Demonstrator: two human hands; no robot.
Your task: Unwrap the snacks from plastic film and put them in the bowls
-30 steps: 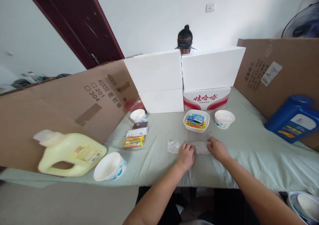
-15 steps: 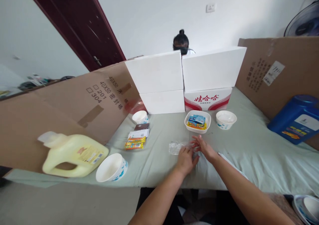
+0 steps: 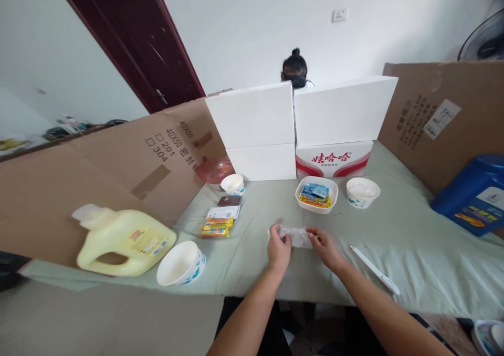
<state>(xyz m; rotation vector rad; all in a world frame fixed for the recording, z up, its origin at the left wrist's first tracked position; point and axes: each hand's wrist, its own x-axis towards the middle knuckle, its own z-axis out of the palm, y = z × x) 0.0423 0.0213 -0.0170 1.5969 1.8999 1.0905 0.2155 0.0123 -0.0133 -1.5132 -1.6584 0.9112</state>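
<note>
A crinkled piece of clear plastic wrap [image 3: 300,237] lies low over the cloth in front of me. My left hand [image 3: 279,250] is closed on its left end, thumb and fingers pinching the edge. At the other end, my right hand [image 3: 325,248] pinches it between thumb and fingertips. Just beyond is a white square bowl [image 3: 298,201] containing blue packets [image 3: 318,190] and yellow-orange wrapped bars [image 3: 315,202]. To the right of my right hand, a white stick-like tool [image 3: 374,268] rests on the cloth; its exact kind is unclear.
Paper bowls stand at right [image 3: 363,193], back left [image 3: 233,184] and front left [image 3: 181,263]. Several packets [image 3: 218,227] lie left. A yellow jug [image 3: 129,243] and blue bottle [image 3: 472,193] flank the table. White boxes [image 3: 252,119] and cardboard form walls; a person [image 3: 294,71] sits behind.
My left hand has moved left along the plastic wrap to its left end. My right hand has come down onto the right end, and the wrap is now spread between both hands.
</note>
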